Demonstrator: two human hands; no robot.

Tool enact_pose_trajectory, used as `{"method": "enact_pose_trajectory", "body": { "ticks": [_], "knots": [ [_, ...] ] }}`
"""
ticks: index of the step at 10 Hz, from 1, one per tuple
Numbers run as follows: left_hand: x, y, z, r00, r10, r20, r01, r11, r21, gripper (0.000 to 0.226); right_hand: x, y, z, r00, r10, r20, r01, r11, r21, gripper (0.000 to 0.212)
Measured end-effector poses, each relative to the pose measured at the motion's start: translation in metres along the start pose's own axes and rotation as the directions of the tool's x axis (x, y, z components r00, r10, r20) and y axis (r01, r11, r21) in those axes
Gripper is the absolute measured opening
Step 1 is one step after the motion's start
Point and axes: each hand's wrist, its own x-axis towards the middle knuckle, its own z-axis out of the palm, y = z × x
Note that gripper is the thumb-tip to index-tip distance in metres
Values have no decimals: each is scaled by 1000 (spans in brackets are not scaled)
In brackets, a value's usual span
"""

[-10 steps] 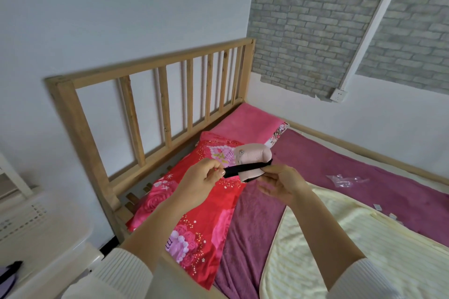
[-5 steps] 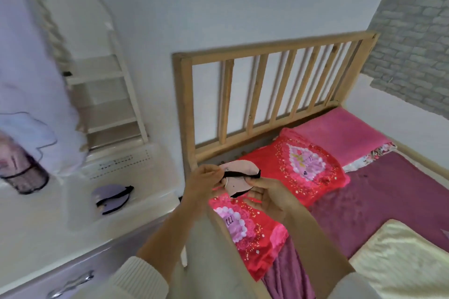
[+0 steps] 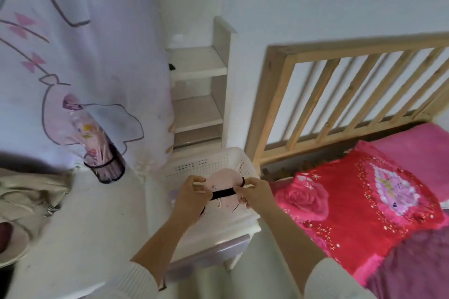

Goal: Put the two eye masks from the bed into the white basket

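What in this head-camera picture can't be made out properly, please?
- Inside of the white basket: covered by the pink eye mask and both hands, so a mask already inside cannot be confirmed.
- Mask's print: too small and blurred.
- Left hand and right hand: fingertips merge with the black strap; exact grip unclear.
- Dark cup contents: motion-blurred.
- Beige bag: cut by the left edge.

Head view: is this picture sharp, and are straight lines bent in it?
Head view: soft with motion blur, strongest on the wooden slatted headboard and the white perforated plastic basket; the pale pink eye mask with black strap between left hand and right hand is readable; wide-angle distortion tilts the white shelf unit; light is even daylight, no glare.
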Motion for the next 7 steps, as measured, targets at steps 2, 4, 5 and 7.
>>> {"method": "enact_pose_trajectory", "body": {
  "ticks": [2,4,5,7],
  "knots": [
    [36,-36,-52,970,239,-36,-169,778,605,37,45,14,31,968,205,-141,-197,978,70,9],
    [29,-61,-68,951,276,-139,-87,669,738,58,62,29,46,905,400,-147,-388,916,101,2],
    [30,-58,-68,969,226,-100,-87,690,718,81,61,26,44,904,416,-98,-413,909,49,20],
    [33,-62,-71,977,195,-81,-62,632,772,90,51,-23,33,965,257,-59,-261,897,-356,32]
  ]
}}
